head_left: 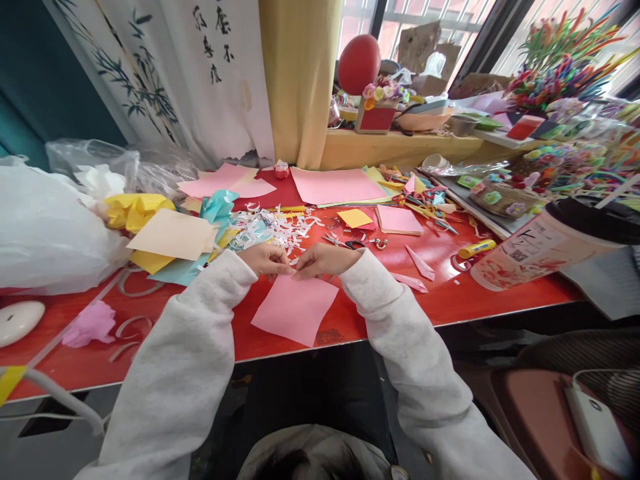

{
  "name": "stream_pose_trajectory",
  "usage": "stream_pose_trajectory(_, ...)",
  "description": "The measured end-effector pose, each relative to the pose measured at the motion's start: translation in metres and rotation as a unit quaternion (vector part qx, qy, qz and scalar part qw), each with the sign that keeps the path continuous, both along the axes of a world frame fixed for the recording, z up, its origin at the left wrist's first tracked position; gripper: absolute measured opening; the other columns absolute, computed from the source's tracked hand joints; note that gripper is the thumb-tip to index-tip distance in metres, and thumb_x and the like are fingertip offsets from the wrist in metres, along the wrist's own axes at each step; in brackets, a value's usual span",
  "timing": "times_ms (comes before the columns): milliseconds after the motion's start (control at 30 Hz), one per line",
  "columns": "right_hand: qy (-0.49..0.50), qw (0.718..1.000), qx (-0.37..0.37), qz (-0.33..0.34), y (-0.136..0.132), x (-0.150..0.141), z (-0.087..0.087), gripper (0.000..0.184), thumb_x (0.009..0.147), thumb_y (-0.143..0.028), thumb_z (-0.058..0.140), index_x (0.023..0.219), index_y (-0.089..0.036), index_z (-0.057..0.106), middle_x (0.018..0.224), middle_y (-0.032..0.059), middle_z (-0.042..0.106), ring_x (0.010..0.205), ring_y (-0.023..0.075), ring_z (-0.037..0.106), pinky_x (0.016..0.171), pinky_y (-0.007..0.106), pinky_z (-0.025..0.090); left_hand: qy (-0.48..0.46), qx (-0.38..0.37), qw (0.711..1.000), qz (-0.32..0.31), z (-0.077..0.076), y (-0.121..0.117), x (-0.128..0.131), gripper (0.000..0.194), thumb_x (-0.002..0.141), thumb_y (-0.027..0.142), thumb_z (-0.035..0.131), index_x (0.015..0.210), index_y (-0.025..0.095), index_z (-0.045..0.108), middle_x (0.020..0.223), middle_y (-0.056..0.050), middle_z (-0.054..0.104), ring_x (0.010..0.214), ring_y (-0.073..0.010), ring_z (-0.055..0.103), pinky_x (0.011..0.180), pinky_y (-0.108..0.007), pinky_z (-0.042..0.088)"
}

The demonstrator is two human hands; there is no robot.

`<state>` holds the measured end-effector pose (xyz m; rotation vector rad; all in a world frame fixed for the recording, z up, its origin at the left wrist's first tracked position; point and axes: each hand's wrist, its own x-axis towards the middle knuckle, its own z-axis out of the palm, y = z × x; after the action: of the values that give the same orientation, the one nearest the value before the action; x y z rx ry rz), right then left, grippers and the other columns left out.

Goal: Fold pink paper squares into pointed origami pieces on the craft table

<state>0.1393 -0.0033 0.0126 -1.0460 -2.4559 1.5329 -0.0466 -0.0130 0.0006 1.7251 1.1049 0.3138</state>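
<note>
Left hand [267,259] and right hand [320,260]: grip closed, pinching far edge of pink sheet [297,310] over red surface [445,303]

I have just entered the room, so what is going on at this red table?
A person in light grey sleeves is handling a square sheet of pink paper at the near edge of the red table. The left hand and the right hand pinch its far edge, close together. The sheet looks mostly flat; the fingers hide the pinched part. Beyond the hands are white paper shreds and black-handled scissors. Two narrow, folded pink paper pieces lie to the right.
</note>
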Motion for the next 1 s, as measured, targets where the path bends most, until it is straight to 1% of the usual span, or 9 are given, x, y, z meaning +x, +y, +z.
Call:
stream_pose_trajectory(67, -0.005, 1.0, -0.009, 0.005, -0.002, 0.0, 0.002, 0.023, 0.065, -0.031, 0.06, 0.076, -0.012, 0.064, 0.059, -0.0028, 0.053, 0.048, 0.0037, 0.044, 0.047, 0.018, 0.039, 0.002, 0.0, 1.0, -0.011, -0.001, 0.0, 0.0, 0.029, 0.059, 0.042, 0.063, 0.063, 0.016, 0.052, 0.054, 0.004, 0.05, 0.049, -0.0085, 0.05, 0.05, -0.022, 0.039)
stream_pose_trajectory(167, -0.012, 1.0, -0.014, 0.011, -0.004, 0.0, 0.003, 0.022, 0.065, -0.03, 0.06, 0.076, -0.011, 0.063, 0.058, -0.0033, 0.052, 0.046, 0.0029, 0.042, 0.044, 0.017, 0.037, 0.0, -0.002, 1.0, -0.017, -0.003, 0.001, 0.0, 0.029, 0.06, 0.042, 0.063, 0.063, 0.015, 0.052, 0.055, 0.004, 0.05, 0.048, -0.0084, 0.049, 0.048, -0.021, 0.037)
stream_pose_trajectory(267, -0.01, 0.999, -0.031, 0.017, -0.004, -0.001, 0.002, 0.02, 0.065, -0.03, 0.061, 0.072, -0.011, 0.062, 0.055, -0.0034, 0.051, 0.046, 0.0036, 0.044, 0.045, 0.018, 0.038, -0.005, -0.012, 1.0, -0.019, -0.004, 0.001, 0.0, 0.028, 0.059, 0.04, 0.064, 0.063, 0.015, 0.052, 0.054, 0.004, 0.05, 0.047, -0.0079, 0.048, 0.047, -0.021, 0.037)
stream_pose_trajectory(367, -0.017, 0.999, -0.047, 0.007, -0.004, 0.0, 0.001, 0.019, 0.064, -0.03, 0.061, 0.069, -0.012, 0.061, 0.055, -0.003, 0.052, 0.047, 0.0046, 0.047, 0.047, 0.019, 0.04, -0.017, -0.02, 1.0, -0.015, -0.001, 0.0, -0.001, 0.025, 0.06, 0.039, 0.064, 0.066, 0.016, 0.056, 0.056, 0.003, 0.051, 0.05, -0.0083, 0.049, 0.049, -0.021, 0.041)
stream_pose_trajectory(467, -0.025, 0.998, -0.048, -0.006, -0.002, 0.001, 0.001, 0.018, 0.064, -0.03, 0.061, 0.066, -0.012, 0.06, 0.053, -0.0031, 0.051, 0.047, 0.0058, 0.048, 0.046, 0.02, 0.04, -0.031, -0.025, 0.999, 0.0, 0.003, 0.0, -0.003, 0.024, 0.063, 0.038, 0.061, 0.072, 0.016, 0.061, 0.063, 0.001, 0.056, 0.057, -0.0099, 0.053, 0.055, -0.023, 0.045)
stream_pose_trajectory(600, -0.041, 0.999, -0.033, -0.013, -0.001, 0.004, 0.003, 0.02, 0.065, -0.029, 0.06, 0.073, -0.012, 0.061, 0.055, -0.0018, 0.053, 0.049, 0.0071, 0.049, 0.047, 0.021, 0.043, -0.034, -0.034, 0.999, -0.003, 0.006, 0.0, -0.005, 0.023, 0.064, 0.035, 0.062, 0.076, 0.016, 0.065, 0.069, -0.001, 0.06, 0.061, -0.0108, 0.055, 0.059, -0.024, 0.048)
stream_pose_trajectory(800, -0.051, 0.998, -0.019, 0.012, 0.0, 0.005, 0.003, 0.023, 0.066, -0.031, 0.059, 0.076, -0.011, 0.061, 0.06, -0.0007, 0.054, 0.054, 0.0071, 0.049, 0.05, 0.021, 0.043, -0.003, -0.049, 0.999, -0.012, 0.005, 0.0, -0.004, 0.028, 0.062, 0.035, 0.064, 0.08, 0.014, 0.065, 0.064, -0.001, 0.06, 0.062, -0.0111, 0.056, 0.06, -0.025, 0.048)
stream_pose_trajectory(1000, -0.05, 0.998, -0.016, 0.047, -0.003, 0.004, 0.002, 0.02, 0.066, -0.031, 0.058, 0.071, -0.011, 0.06, 0.055, -0.0025, 0.05, 0.052, 0.0058, 0.045, 0.047, 0.019, 0.038, 0.006, -0.068, 0.997, -0.044, 0.004, -0.002, -0.001, 0.023, 0.061, 0.033, 0.065, 0.075, 0.015, 0.062, 0.064, 0.001, 0.059, 0.06, -0.0096, 0.055, 0.057, -0.022, 0.046)
